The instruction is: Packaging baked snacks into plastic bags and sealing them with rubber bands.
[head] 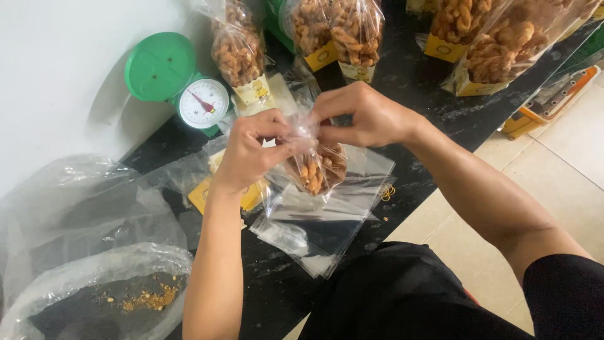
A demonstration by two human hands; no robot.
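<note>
Hands, left [248, 151] and right [365, 116], pinched the gathered neck of a clear plastic bag of golden twisted snacks [318, 167] above the black desk [415, 82], not yet tied, while several filled bags [239, 50] stood beyond and flat empty bags [321, 220] waited near.

scale [189, 88] and filled bags [238, 53] behind

Green scale [168, 74] with white dial, golden-brown twisted snacks [316, 169], clear bags [321, 220], black counter [434, 88].
</note>
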